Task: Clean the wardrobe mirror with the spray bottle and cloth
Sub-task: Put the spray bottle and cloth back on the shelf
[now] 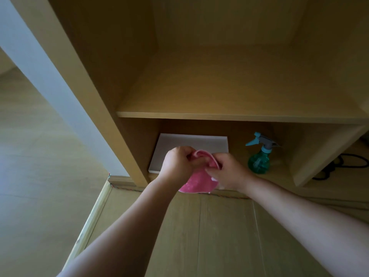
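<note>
Two bare arms enter from the bottom of view, the left forearm (pixel 123 226) from 7 o'clock and the right forearm (pixel 309 216) from 4 o'clock, over a pale wood-look floor (pixel 219 246). They meet just below centre, in front of the lowest compartment of an open wooden wardrobe (pixel 111 120). Left hand (pixel 175 164): fingers curled in, thumb and fingertips pinching the top fold of a pink cloth (pixel 196 182). Right hand (pixel 229 172): fingers likewise curled, pinching the cloth's right edge near its top. The hands are close together with the cloth bunched between them. Its lower part hangs free at their 6 o'clock, hem about level with the wardrobe's front base edge; cannot tell whether it touches anything there. At 12 o'clock of the hands, a flat white board (pixel 189 142) lies on the compartment floor, its near edge hidden behind the hands. Spray bottle (pixel 259 158): at 3 o'clock of the hands, upright on the same compartment floor, apart from both hands and the board. It has a clear green body, a light blue collar and trigger, and a grey head pointing toward 9 o'clock. Farther out at 3 o'clock, past the wardrobe's right side panel, a black cable (pixel 349 162) lies looped on the floor. A shelf (pixel 239 115) spans the wardrobe above the bottle, with dim wood walls behind it. At 10 o'clock, beyond the left upright, is a pale bluish wall (pixel 40 62).
</note>
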The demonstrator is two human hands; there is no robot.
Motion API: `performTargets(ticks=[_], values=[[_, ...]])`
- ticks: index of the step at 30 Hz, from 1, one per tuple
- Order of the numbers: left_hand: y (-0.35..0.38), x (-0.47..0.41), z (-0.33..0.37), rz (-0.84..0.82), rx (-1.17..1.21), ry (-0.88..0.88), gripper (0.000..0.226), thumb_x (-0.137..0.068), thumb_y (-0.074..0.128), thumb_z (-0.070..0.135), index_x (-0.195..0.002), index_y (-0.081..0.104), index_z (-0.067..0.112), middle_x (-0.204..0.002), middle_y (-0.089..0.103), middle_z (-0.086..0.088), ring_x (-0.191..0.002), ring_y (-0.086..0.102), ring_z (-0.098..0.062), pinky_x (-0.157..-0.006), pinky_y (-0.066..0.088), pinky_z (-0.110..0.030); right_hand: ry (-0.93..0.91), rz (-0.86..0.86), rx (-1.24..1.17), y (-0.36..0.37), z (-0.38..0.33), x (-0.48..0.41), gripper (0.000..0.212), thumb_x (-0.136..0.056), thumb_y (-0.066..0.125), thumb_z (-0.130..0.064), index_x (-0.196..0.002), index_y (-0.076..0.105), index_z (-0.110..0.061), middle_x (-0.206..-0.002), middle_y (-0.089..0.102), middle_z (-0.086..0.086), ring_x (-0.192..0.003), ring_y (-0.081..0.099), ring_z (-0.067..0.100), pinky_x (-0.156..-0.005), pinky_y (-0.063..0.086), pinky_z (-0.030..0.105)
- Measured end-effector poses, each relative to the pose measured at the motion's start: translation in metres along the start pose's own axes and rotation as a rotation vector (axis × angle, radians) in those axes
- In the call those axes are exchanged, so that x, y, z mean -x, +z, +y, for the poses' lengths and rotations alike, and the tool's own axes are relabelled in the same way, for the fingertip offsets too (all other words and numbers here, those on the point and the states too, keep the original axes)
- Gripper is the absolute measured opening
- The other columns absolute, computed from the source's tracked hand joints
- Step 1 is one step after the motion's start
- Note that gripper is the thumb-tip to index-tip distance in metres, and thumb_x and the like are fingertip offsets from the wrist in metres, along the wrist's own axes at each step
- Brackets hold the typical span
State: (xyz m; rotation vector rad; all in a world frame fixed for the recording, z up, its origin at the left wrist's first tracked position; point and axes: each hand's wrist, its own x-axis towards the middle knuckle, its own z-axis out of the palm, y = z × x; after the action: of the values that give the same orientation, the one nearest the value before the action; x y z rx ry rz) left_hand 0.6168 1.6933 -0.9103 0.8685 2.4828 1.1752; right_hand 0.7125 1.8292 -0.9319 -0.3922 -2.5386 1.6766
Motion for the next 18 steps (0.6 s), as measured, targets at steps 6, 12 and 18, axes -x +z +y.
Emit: performTargets(ticks=[6,12,18], values=[[0.002,-0.004,-0.037,-0.119,0.142,-0.105,0.064,-0.073,0.08,0.039,-0.129,0.055,0.021,-0.122,0.058,0.007,-0.111,0.053,-0.009,-0.094,0.038,-0.026,0.103,0.02,-0.278,-0.012,0.006,-0.012,0.023,-0.095,0.045,0.0,-0.075,0.055,-0.007,-0.063,0.046,0.004,-0.055,0.049,0.013,-0.05,0.044,0.016],[0.025,-0.014,-0.07,-0.155,0.534,-0.501,0.052,-0.084,0.067,0.02,-0.132,0.047,0.016,-0.118,0.063,-0.004,-0.105,0.059,-0.018,-0.083,0.043,-0.029,0.214,0.029,-0.566,-0.006,0.021,-0.028,0.023,-0.092,0.047,-0.004,-0.078,0.06,-0.016,-0.079,0.054,0.007,-0.08,0.054,0.024,-0.074,0.05,0.038],[0.053,-0.021,-0.095,-0.211,1.05,-0.676,0.013,-0.09,0.046,0.008,-0.092,0.058,0.006,-0.088,0.067,-0.013,-0.071,0.066,-0.024,-0.075,0.051,-0.038,0.358,0.184,-0.767,-0.002,0.036,-0.05,0.02,-0.084,0.055,-0.004,-0.088,0.066,-0.02,-0.09,0.059,0.003,-0.094,0.053,0.025,-0.096,0.041,0.047]])
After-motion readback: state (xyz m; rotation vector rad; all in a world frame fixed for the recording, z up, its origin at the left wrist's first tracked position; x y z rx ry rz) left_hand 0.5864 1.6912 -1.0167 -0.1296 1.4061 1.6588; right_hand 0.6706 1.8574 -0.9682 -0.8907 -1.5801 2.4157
